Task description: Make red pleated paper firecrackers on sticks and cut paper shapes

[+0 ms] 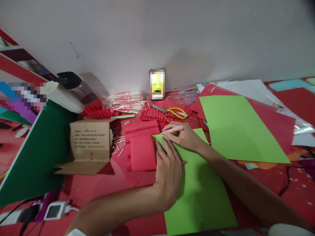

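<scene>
My left hand [169, 167] lies flat with its fingers stretched out, pressing on a sheet of green paper [201, 203] along the right edge of a folded red paper [143, 152]. Just beyond those fingertips, my right hand [183, 135] is closed around a slim pink pen-like tool [176, 128]. The tool slants, its tip low over the far left corner of the green sheet. Whether it is a pen or a craft knife I cannot tell. Yellow-handled scissors [169, 111] rest on pleated red paper [154, 114] behind my hands.
An open cardboard box [90, 139] stands at left beside a dark green board [36, 154]. Wrapped sticks [128, 100] and a lit phone [157, 84] are by the wall. Another green sheet [243, 131] lies at right over red and white sheets. A power adapter [55, 210] sits front left.
</scene>
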The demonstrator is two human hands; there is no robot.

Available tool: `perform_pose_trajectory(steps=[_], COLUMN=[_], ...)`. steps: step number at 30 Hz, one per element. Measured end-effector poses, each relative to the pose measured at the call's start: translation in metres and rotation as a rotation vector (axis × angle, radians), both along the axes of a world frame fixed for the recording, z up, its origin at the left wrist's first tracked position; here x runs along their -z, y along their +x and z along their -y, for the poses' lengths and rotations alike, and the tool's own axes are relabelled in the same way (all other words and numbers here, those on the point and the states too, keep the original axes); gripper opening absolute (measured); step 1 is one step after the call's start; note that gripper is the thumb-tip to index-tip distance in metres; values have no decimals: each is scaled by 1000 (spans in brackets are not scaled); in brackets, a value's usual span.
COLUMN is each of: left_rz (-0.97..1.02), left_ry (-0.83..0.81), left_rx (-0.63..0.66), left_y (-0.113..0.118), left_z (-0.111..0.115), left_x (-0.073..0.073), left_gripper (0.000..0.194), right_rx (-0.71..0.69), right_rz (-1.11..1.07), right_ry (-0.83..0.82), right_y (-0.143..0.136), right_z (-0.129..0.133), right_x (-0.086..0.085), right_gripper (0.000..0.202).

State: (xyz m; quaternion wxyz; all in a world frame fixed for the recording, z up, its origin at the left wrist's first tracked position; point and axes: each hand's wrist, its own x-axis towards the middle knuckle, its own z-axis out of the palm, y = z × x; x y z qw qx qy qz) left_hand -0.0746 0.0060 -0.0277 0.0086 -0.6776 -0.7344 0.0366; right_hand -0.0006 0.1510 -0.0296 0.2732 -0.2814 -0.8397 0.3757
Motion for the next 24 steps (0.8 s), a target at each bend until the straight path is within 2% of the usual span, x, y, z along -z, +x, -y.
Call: perform_pose_trajectory(steps=[12,16,24], left_rz=[-37,-45,-23], left_ry=[-22,-18,-20], left_rx=[10,25,7], left_y=[0,0,-1], left_z=[-2,-2,-1], left_x=[-5,-5,-3], left_gripper=[75,78,73], right_rx=[-3,-10,-9], right_rz=[-6,-17,-7], right_ry=[14,8,-8], right_y=[0,0,0], right_z=[0,-1,-1], right_x=[2,3,4], right_gripper=[14,14,14])
